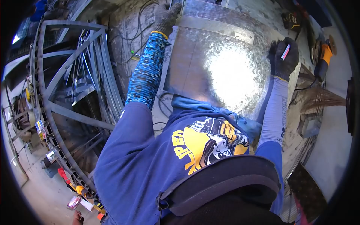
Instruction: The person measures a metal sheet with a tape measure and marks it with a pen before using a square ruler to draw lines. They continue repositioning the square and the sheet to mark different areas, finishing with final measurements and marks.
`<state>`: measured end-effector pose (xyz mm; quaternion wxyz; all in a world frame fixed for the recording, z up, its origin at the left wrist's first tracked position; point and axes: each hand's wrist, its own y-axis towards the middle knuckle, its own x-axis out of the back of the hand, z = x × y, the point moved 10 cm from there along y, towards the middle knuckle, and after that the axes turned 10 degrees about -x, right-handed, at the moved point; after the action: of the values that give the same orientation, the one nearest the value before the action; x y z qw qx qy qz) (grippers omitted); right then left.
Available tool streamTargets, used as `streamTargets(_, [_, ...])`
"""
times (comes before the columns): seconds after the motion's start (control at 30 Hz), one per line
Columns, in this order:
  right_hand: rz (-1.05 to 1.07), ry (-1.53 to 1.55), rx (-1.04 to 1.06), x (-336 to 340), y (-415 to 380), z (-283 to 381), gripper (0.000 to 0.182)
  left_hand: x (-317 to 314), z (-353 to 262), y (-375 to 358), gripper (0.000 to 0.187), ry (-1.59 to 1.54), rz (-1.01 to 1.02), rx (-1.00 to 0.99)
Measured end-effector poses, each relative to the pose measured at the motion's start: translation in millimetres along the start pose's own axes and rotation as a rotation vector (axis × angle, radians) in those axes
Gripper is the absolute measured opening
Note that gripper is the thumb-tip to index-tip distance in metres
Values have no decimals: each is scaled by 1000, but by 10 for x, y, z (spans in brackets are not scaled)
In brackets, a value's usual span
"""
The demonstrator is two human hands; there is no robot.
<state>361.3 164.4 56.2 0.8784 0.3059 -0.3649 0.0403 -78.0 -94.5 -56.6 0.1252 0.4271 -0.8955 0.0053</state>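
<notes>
A shiny metal sheet (187,75) lies in front of me, with a bright glare over its middle. Across its upper part runs a flat metal strip (217,29). My left hand (167,20), in a dark grey glove with a yellow cuff, is at the strip's left end beside the sheet's upper left corner. Its fingers look closed around a metal piece (176,4), only partly visible. My right hand (287,62), in a dark glove, rests at the sheet's right edge, closed around a white and red marker (285,52).
An angle grinder (325,54) with an orange body lies at the right, near a broom-like brush (322,100). A black and yellow tool (291,20) sits at the upper right. A large metal frame (48,75) stands on the left; cables (140,22) trail beyond my left arm.
</notes>
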Motion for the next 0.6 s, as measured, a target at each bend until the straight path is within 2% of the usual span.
streamTargets(0.07, [-4, -2, -8, -8, -8, 5, 30, -57, 77, -8, 37, -81, 36, 25])
streamTargets(0.13, [-1, -2, -13, 6, -26, 10, 30, -174, -29, -183, 35, -312, 44, 133])
streamTargets(0.2, [23, -26, -21, -25, -1, 11, 31, -45, 8, -121, 35, -95, 56, 87])
streamTargets(0.27, [7, -21, 10, -16, 7, 39, 31, 42, -116, -83, 34, -146, 39, 37])
streamTargets(0.33, [-15, -30, 34, 62, -14, 51, 32, 69, -555, -65, 31, -256, 21, -57])
streamTargets(0.4, [-94, -43, -30, 284, -93, 9, 34, 320, -1372, -146, 24, 478, 35, -571])
streamTargets(0.47, [-121, -134, -7, 484, -211, -330, 40, 662, -1130, -103, 24, -221, -116, -143])
streamTargets(0.5, [-51, -211, -30, 497, -259, -778, 42, 727, -1124, -171, 24, -218, -124, -146])
streamTargets(0.57, [21, -290, -190, 797, -428, -820, 48, 703, -819, -356, 28, -373, -65, -21])
streamTargets(0.6, [-25, -370, -131, 903, -568, -1013, 51, 644, -639, -436, 30, -450, -24, 38])
